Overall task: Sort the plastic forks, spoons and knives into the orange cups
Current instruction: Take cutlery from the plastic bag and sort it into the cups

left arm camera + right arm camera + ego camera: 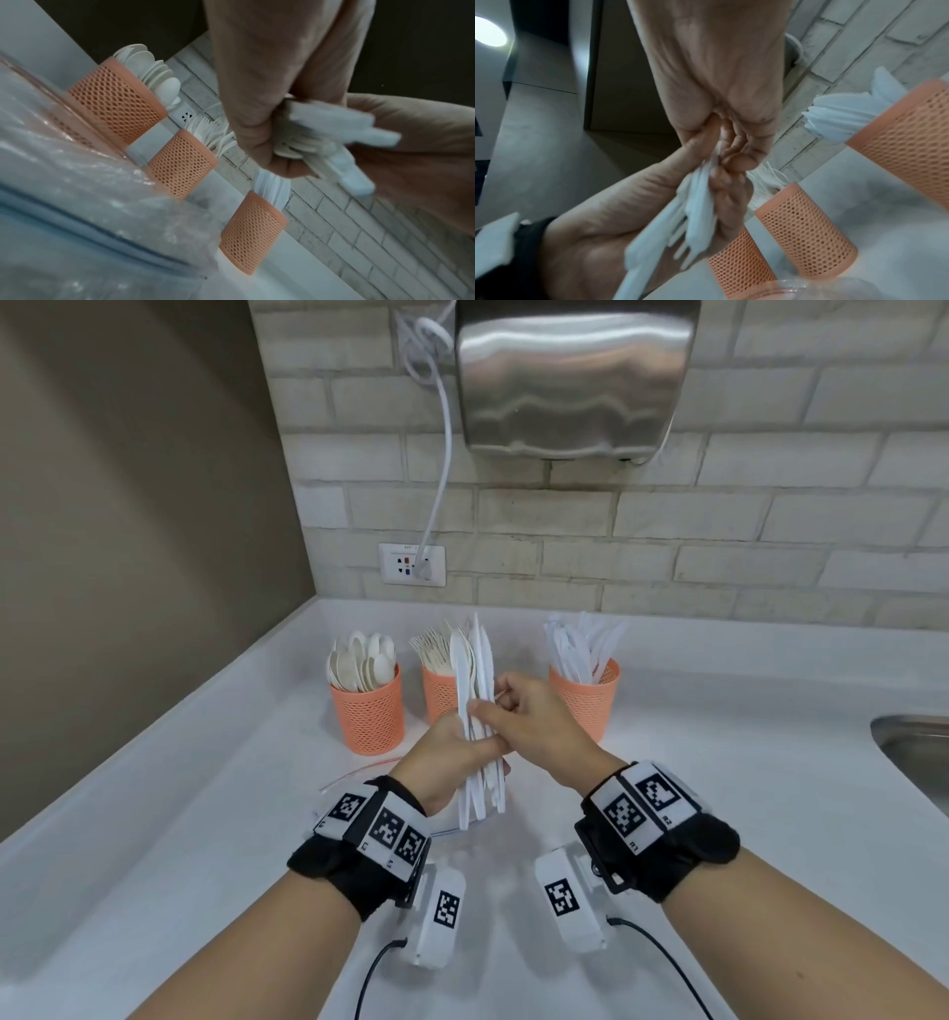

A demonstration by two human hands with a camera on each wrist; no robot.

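Three orange mesh cups stand in a row on the white surface point(154, 788) by the brick wall: left cup point(367, 711) filled with spoons point(363, 660), middle cup point(440, 693) with forks point(434, 649), right cup point(585, 693) with white knives point(583, 644). The middle cup is partly hidden behind the hands.

One bundle of white knives point(475, 711), held upright above the surface in front of the middle cup. Left hand point(444, 762): grip wrapped round the bundle's lower half. Right hand point(534, 716): grip pinched on a piece at the bundle's upper part; in the right wrist view its fingers are curled, though blur hides just what they pinch.

Legible writing: wristband marker tags read "R1" and "R2" on the right band point(642, 806); the left band's point(380, 829) letters seem to be "L" codes, too small to confirm. The wall socket's point(412, 564) small print is unreadable.

Clear plastic wrap point(90, 182), blurred, fills the near left wrist view. A steel sink point(919, 752) is cut off at the right edge, a steel wall unit point(575, 377) at the top.
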